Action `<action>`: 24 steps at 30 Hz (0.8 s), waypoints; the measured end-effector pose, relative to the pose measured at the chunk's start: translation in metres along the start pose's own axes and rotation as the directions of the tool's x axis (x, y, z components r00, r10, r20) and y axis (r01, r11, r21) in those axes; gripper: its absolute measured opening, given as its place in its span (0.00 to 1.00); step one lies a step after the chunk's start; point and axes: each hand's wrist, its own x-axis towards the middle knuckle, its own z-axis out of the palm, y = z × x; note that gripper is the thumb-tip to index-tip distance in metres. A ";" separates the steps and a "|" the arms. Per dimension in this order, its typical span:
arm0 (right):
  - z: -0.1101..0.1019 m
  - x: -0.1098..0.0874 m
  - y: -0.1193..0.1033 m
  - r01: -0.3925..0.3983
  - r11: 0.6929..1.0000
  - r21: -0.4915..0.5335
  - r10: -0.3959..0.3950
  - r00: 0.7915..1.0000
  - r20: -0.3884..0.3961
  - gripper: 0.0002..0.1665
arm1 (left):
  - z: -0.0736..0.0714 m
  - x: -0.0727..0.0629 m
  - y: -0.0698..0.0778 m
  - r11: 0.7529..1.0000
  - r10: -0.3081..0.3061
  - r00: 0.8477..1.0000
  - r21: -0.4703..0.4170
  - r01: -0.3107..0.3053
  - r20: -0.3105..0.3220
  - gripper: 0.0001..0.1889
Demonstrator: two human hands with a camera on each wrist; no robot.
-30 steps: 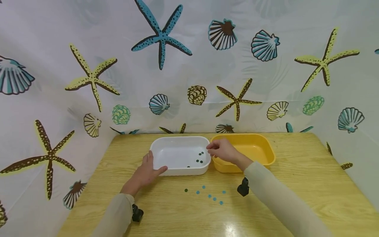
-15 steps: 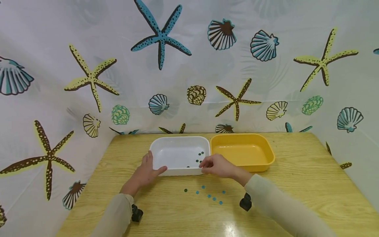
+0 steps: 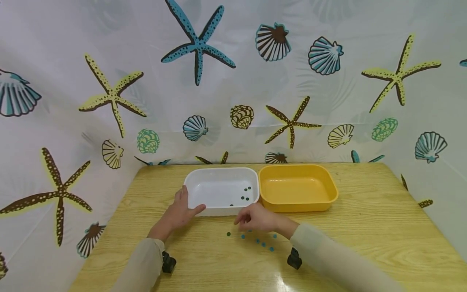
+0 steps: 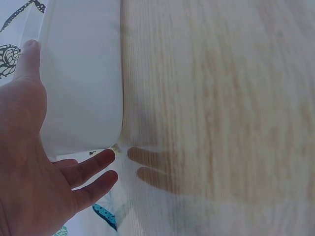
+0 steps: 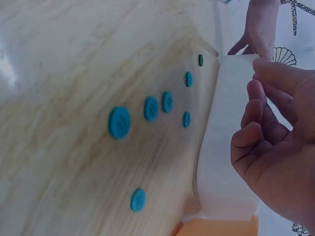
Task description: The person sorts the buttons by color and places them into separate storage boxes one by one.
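My left hand (image 3: 178, 213) rests at the near left corner of a white plastic tray (image 3: 219, 212). Its thumb lies over the front rim, and its fairly straight fingers spread along the left end. My right hand (image 3: 257, 217) hovers in front of the tray's right part, fingers loosely bent, with nothing visible between them. Beneath and in front of it, several blue buttons (image 5: 119, 122) lie scattered on the table. One dark green button (image 3: 228, 234) lies left of them. Several dark green buttons (image 3: 247, 198) are inside the white tray, mostly toward its right end.
A yellow tray (image 3: 299, 208) stands against the white tray's right side, with no buttons visible in it. Both sit toward the back of the wooden table (image 3: 372, 227). A cloth (image 3: 233, 89) printed with shells and starfish surrounds the table at the back and sides.
My right hand has come from above the white tray's right end, back over the front rim and down toward the loose buttons. The left hand has stayed at the tray corner.
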 end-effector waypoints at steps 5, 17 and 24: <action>0.010 0.006 0.001 0.028 1.000 0.005 -0.028 1.000 0.009 0.08 | 0.000 -0.001 0.000 1.000 0.004 1.000 -0.002 -0.004 0.001 0.60; 0.024 0.019 0.005 -0.012 0.997 -0.080 0.013 1.000 0.014 0.07 | -0.001 0.000 0.001 1.000 0.001 1.000 -0.002 -0.001 0.005 0.60; 0.027 0.024 0.005 -0.003 0.993 -0.117 0.008 0.999 0.038 0.08 | -0.001 0.000 0.000 1.000 -0.007 1.000 -0.009 0.007 0.007 0.60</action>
